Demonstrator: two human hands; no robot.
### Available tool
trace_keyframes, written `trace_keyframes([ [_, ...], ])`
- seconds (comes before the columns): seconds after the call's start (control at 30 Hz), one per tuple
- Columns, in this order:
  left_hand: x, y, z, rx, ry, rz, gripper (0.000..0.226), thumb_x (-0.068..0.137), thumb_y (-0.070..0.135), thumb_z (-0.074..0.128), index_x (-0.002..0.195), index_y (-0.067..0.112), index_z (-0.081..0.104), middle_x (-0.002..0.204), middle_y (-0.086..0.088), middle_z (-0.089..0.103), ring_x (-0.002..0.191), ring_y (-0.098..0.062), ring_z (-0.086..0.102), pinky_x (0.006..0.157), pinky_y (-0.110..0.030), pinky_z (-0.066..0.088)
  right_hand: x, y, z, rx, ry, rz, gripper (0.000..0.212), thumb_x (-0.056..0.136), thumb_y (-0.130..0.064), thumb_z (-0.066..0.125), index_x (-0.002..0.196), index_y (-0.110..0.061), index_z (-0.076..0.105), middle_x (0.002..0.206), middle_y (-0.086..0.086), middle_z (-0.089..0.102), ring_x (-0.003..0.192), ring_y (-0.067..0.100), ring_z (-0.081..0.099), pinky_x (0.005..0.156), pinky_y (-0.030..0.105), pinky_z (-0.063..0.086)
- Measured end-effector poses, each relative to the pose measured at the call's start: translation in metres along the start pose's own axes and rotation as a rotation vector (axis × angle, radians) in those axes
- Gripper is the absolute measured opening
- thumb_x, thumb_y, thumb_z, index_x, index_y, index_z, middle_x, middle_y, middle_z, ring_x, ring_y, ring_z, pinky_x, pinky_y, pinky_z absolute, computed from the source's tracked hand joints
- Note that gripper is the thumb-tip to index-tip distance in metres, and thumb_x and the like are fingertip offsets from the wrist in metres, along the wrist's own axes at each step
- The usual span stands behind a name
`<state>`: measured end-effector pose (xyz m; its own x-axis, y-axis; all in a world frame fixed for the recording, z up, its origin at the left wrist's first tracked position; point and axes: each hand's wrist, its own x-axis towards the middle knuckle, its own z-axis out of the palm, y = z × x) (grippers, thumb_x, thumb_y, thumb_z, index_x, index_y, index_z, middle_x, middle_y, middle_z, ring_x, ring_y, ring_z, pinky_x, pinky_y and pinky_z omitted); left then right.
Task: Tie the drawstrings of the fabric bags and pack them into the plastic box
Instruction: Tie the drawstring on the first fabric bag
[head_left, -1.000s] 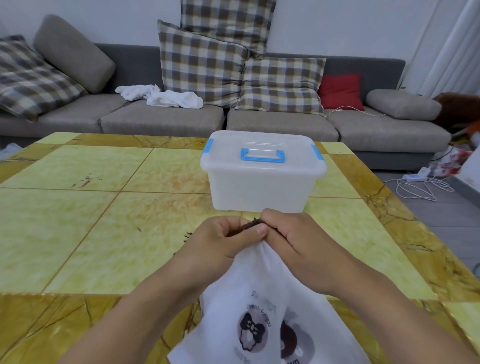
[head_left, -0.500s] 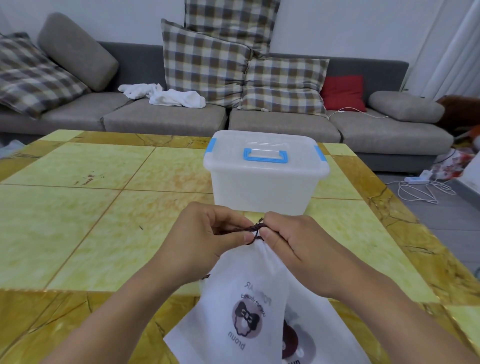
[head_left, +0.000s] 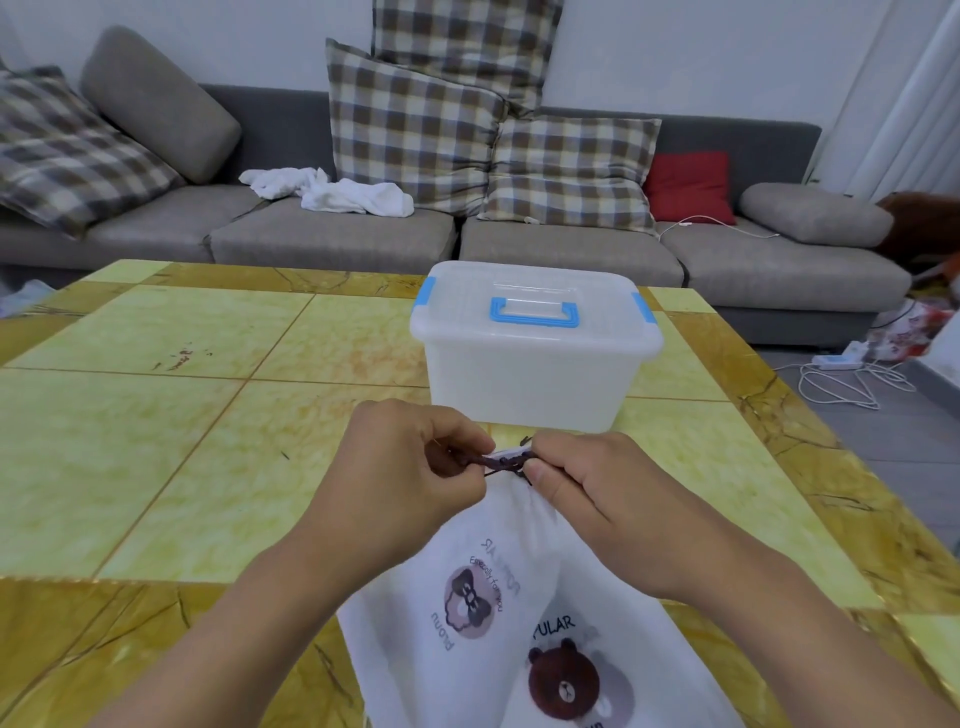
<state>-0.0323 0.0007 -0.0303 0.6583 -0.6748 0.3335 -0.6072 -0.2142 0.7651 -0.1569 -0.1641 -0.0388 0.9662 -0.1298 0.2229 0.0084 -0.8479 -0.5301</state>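
head view: the dark drawstring (head_left: 501, 461) sits at the gathered mouth of a white fabric bag (head_left: 498, 561), stretched in a short line between 2 hands just in front of the plastic box (head_left: 532, 345). the bag's neck is puckered under the cord, which suggests the string is being drawn or knotted to close it; whether a knot has formed cannot be told, since the fingers cover most of the cord. the bag lies flat on the desk (head_left: 171, 441), its body running toward the person, printed with a bow-wearing character and lettering. a second printed white bag (head_left: 582, 670) with a brown bear lies partly under or beside it; which overlaps which is unclear.

the left hand (head_left: 410, 462) is curled, thumb and forefinger pinching the cord's left end, knuckles up. the right hand (head_left: 587, 483) is also curled, thumb tip pressed against the cord at the bag's mouth, holding its right end. both forearms come in from the bottom edge and converge, wrists low near the desk, so the pull runs sideways along the cord.

the box stands upright just beyond the hands, its lid on, blue handle (head_left: 535, 314) flat and blue side clips down, so it will need opening before packing. behind the desk is a grey sofa (head_left: 332, 234) with checked cushions and a white cloth (head_left: 332, 189).
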Motion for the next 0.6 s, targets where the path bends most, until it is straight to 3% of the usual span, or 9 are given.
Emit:
trace_keyframes([
  [0.2, 0.000, 0.000, 0.003, 0.095, 0.085, 0.009, 0.025, 0.073, 0.000, 0.072, 0.075, 0.024, 0.078, 0.058, 0.014, 0.067, 0.053, -0.006, 0.064, 0.052, -0.018, 0.051, -0.001, 0.003, -0.002, 0.169, 0.033, 0.047, 0.039, 0.103, -0.027, 0.052, 0.067, -0.016, 0.042, 0.058, -0.012, 0.040, 0.055, 0.008, 0.035, 0.052, 0.021, 0.028],
  [0.4, 0.008, -0.009, -0.001, 0.107, 0.126, -0.037, 0.026, 0.073, -0.002, 0.070, 0.074, 0.023, 0.077, 0.057, 0.015, 0.066, 0.052, -0.005, 0.061, 0.049, -0.012, 0.046, -0.003, 0.018, -0.005, 0.588, -0.007, 0.188, 0.037, 0.095, -0.034, 0.055, 0.065, -0.018, 0.039, 0.060, -0.003, 0.028, 0.053, 0.014, 0.024, 0.049, 0.026, 0.024],
  [0.6, 0.014, -0.016, -0.002, 0.019, 0.143, -0.137, 0.022, 0.076, -0.003, 0.069, 0.073, 0.017, 0.078, 0.051, 0.011, 0.066, 0.041, -0.002, 0.054, 0.043, -0.010, 0.040, -0.003, 0.025, -0.012, 0.744, -0.029, 0.219, 0.035, 0.095, -0.026, 0.062, 0.068, -0.011, 0.046, 0.059, 0.009, 0.032, 0.052, 0.019, 0.028, 0.053, 0.039, 0.019],
])
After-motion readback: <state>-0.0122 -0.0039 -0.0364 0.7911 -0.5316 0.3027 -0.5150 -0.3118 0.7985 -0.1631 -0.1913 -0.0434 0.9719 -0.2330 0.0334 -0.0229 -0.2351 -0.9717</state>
